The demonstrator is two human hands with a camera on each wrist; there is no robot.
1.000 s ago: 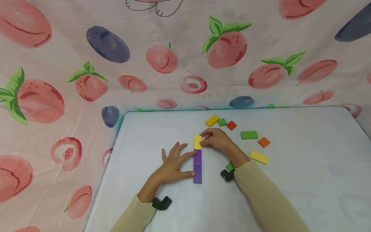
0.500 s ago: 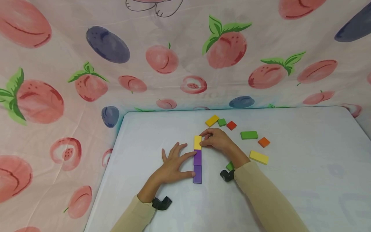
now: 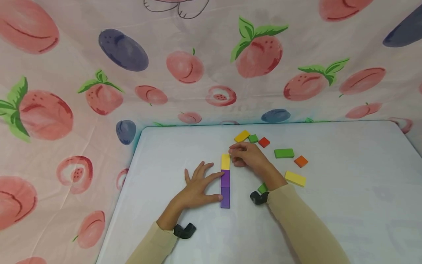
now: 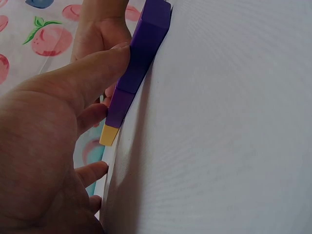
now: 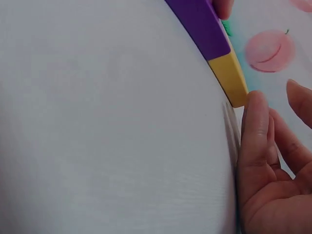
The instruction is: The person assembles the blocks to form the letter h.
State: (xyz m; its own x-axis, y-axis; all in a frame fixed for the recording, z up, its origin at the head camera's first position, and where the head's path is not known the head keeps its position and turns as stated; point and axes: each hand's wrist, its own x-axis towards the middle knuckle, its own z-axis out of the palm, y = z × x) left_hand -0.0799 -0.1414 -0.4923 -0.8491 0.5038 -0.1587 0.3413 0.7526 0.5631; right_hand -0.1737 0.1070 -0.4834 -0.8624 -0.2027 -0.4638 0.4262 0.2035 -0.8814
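since a second ago the right hand has slid a little toward the far side, its fingers now loosely curled beside the far right corner of the yellow block rather than pinching it; the wrist view shows one fingertip just at that corner, so whether it touches is hard to say. everything else has stayed put.

nearest, on the white tabletop, the left hand lies flat with fingers spread and straight. thumb and index finger rest against the left side of the two purple blocks, which seems meant to keep the row from shifting sideways. those purple blocks sit end to end in a line running near to far, and the yellow block caps the far end, touching the second purple one, all in the middle of the tabletop.

a small green block peeks out beside the right wrist. to the right lie a yellow bar, an orange square and a green bar, each apart from the row. farthest, a tilted yellow piece, a green square and a red square sit close together just beyond the right hand, within easy reach. a peach-print cloth hangs behind.
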